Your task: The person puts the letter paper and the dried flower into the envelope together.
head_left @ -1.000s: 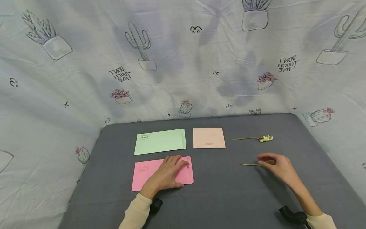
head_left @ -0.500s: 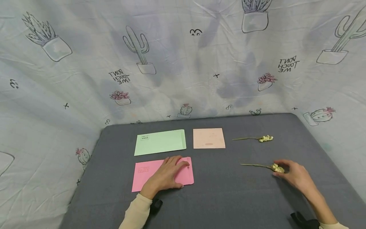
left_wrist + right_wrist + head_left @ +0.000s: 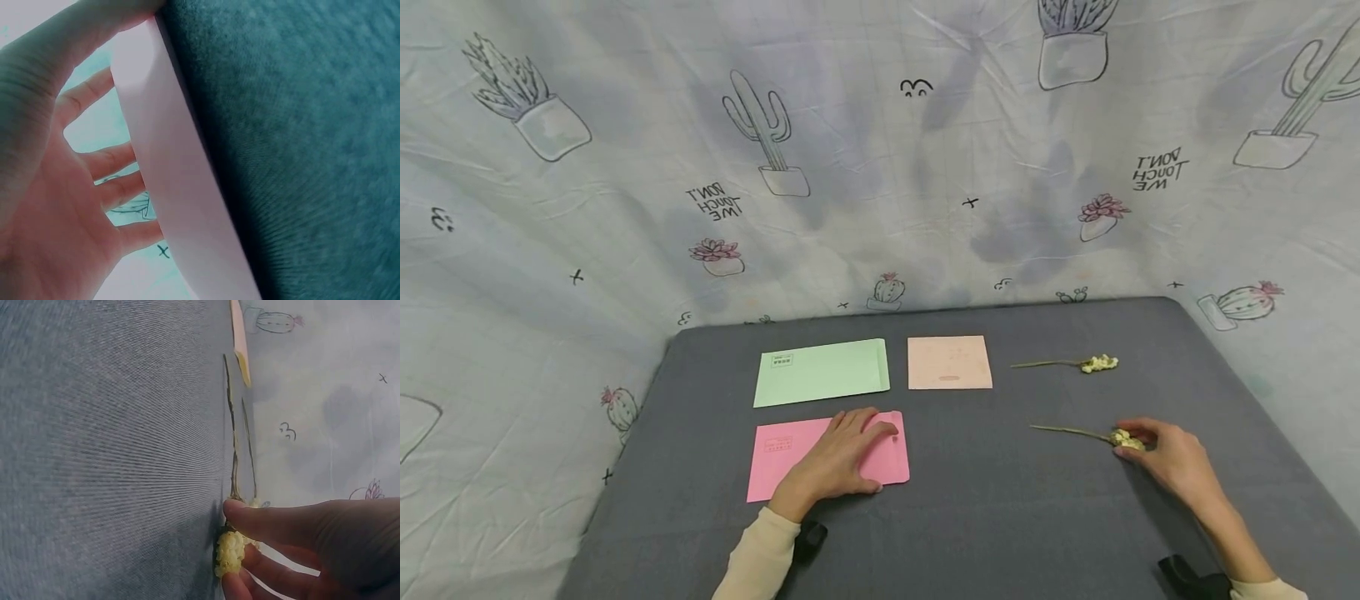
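Observation:
My left hand (image 3: 838, 458) rests on the pink envelope (image 3: 782, 446) with its fingers spread. The thumb lies at the envelope's near edge. In the left wrist view, the fingertips touch the pale pink paper (image 3: 181, 169). At the right, the thumb and fingers of my right hand (image 3: 1176, 462) pinch the yellow head of a dried flower sprig (image 3: 1127, 440). Its thin stem points left, low over the grey cloth. In the right wrist view, the thumb sits at the stem just by the bloom (image 3: 230, 553), with fingers on the bloom's other side.
Behind the held sprig lies a second yellow flower sprig (image 3: 1097, 363), stem also leftward. A light green envelope (image 3: 820, 373) is beyond the pink one, with a peach envelope (image 3: 949, 363) to its right. A printed cactus curtain (image 3: 850, 225) hangs behind the grey table (image 3: 970, 500).
My right hand has moved right along the near sprig to its bloom, uncovering the flower head. The stem's tip has risen slightly. My left hand has stayed on the pink envelope.

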`<state>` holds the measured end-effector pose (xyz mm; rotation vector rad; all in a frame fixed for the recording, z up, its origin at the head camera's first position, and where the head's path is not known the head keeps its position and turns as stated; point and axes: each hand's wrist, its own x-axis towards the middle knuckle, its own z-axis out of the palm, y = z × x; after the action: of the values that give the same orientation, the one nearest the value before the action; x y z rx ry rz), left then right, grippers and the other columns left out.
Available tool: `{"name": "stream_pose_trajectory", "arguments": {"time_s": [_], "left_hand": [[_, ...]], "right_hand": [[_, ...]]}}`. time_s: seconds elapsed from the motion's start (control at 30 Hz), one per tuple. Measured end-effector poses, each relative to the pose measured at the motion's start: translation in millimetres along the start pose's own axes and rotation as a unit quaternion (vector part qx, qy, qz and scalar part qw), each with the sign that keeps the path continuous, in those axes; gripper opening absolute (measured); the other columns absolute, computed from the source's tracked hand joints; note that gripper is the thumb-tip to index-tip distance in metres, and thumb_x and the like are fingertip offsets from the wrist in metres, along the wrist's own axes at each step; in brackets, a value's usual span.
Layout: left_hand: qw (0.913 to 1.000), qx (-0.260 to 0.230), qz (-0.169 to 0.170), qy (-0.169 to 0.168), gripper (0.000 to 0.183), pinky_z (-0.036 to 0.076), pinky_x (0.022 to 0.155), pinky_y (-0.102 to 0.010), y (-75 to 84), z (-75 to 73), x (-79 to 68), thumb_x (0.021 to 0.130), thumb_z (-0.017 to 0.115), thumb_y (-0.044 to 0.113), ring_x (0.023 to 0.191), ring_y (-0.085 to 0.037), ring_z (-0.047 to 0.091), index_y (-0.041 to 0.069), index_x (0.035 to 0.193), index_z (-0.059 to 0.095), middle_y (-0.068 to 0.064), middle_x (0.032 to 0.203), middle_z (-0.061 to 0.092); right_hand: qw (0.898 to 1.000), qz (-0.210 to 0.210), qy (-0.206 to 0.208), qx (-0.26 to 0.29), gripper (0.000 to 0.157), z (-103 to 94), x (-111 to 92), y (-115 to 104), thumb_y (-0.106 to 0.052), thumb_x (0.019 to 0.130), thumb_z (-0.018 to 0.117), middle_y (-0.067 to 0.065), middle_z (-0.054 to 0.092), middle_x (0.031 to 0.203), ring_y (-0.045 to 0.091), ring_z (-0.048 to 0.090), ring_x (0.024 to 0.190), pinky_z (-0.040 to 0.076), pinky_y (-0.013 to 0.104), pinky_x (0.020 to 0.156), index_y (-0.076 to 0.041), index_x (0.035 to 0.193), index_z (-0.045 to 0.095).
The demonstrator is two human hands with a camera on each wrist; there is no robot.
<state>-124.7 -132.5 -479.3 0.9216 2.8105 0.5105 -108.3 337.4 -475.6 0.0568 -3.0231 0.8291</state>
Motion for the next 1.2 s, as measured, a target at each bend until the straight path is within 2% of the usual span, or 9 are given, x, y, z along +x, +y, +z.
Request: {"name": "stream_pose_trajectory", "arguments": {"time_s": [0.23,0.6,0.9,1.2], "left_hand": [[1.0,0.004,0.005,-0.001,0.075,0.025,0.113,-0.055,-1.3,0.2,-0.8,0.07,0.086,0.035,0.133,-0.027,0.038,0.026,0.134,0.05,-0.01,0.141,0.044],[1.0,0.006,0.006,-0.001,0.074,0.026,0.113,-0.056,-1.8,0.7,-1.6,0.07,0.087,0.035,0.134,-0.027,0.038,0.026,0.134,0.051,-0.009,0.143,0.044],[1.0,0.003,0.003,-0.001,0.074,0.025,0.113,-0.057,-2.6,2.9,-2.7,0.07,0.086,0.036,0.135,-0.028,0.037,0.026,0.134,0.05,-0.009,0.143,0.043],[1.0,0.007,0.005,-0.002,0.075,0.026,0.113,-0.055,-2.4,1.7,-2.6,0.07,0.086,0.037,0.135,-0.027,0.037,0.026,0.135,0.05,-0.009,0.143,0.043]], "right_hand": [[1.0,-0.023,0.012,0.003,0.033,6.8,3.9,-8.7,-0.008,0.077,0.08,0.018,0.071,0.091,0.036,0.067,0.081,0.048,0.054,0.071,0.004,0.106,0.07],[0.998,-0.061,-0.004,0.032,0.03,18.2,15.9,-28.3,-0.007,0.078,0.08,0.015,0.071,0.091,0.035,0.066,0.083,0.051,0.051,0.071,0.003,0.105,0.071],[0.996,-0.081,-0.009,0.044,0.024,26.2,18.8,-41.9,-0.005,0.079,0.079,0.011,0.072,0.092,0.03,0.067,0.083,0.053,0.043,0.069,0.0,0.102,0.073],[0.99,-0.126,-0.014,0.054,0.021,34.6,26.1,-52.3,-0.005,0.077,0.08,0.005,0.072,0.09,0.022,0.068,0.079,0.055,0.031,0.065,-0.005,0.097,0.074]]}}
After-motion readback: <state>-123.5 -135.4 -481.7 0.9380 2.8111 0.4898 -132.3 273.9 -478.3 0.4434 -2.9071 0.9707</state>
